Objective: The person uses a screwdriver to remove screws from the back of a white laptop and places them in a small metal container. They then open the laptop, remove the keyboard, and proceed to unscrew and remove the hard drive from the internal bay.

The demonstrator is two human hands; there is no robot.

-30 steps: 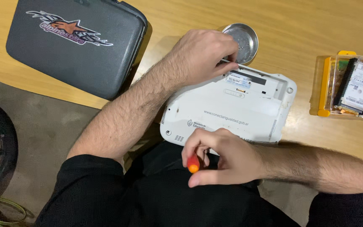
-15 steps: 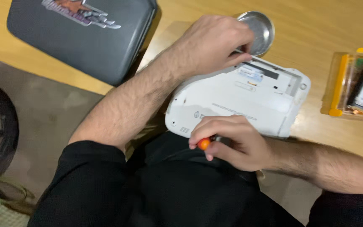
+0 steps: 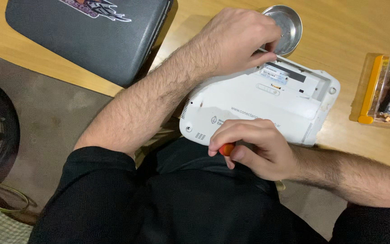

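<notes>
My left hand (image 3: 238, 40) pinches something small at the white device's (image 3: 260, 106) far edge on the worktop (image 3: 353, 49), my right hand (image 3: 253, 147) grips an orange-handled screwdriver (image 3: 226, 149) at its near edge; casing looks closed, opening barely begun.

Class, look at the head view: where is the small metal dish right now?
The metal dish sits on the wooden table at top centre-right, just beyond the white laptop, beside the left hand fingertips.

The person wears a black top with sleeves pushed up above the elbows, leaving hairy forearms bare. Both hands, left (image 3: 238, 40) and right (image 3: 258, 147), are bare, without gloves, rings or watch.
</notes>
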